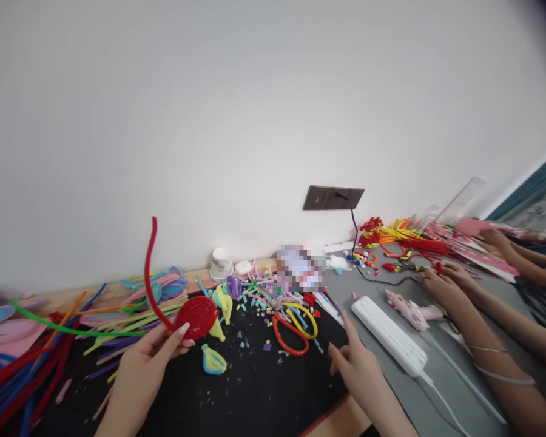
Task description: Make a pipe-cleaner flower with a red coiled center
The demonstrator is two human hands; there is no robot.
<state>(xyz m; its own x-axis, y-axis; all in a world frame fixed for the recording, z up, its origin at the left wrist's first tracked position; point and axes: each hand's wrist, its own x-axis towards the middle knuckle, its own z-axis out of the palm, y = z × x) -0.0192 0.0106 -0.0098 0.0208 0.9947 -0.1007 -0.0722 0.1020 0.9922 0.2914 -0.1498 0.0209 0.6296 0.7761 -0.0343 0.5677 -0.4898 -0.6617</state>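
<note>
In my left hand (148, 358) is a red pipe cleaner coil (196, 317), wound into a flat round disc and pinched between thumb and fingers. Its loose end (150, 273) rises in a curve to the upper left. My right hand (357, 364) holds nothing; the index finger points up and the thumb is apart from it. Pliers (306, 350) with one red and one yellow handle lie on the black mat (255, 400) between my hands. Near the coil are yellow pipe cleaner pieces, one a yellow and blue leaf shape (214, 360).
Many coloured pipe cleaners (45, 364) lie at the left. Cut bits, a paper cup (221, 264) and a blurred-out phone (300, 267) are along the wall. At right are a white power strip (389, 335), a pink glue gun (412, 311) and another person's hands (446, 285).
</note>
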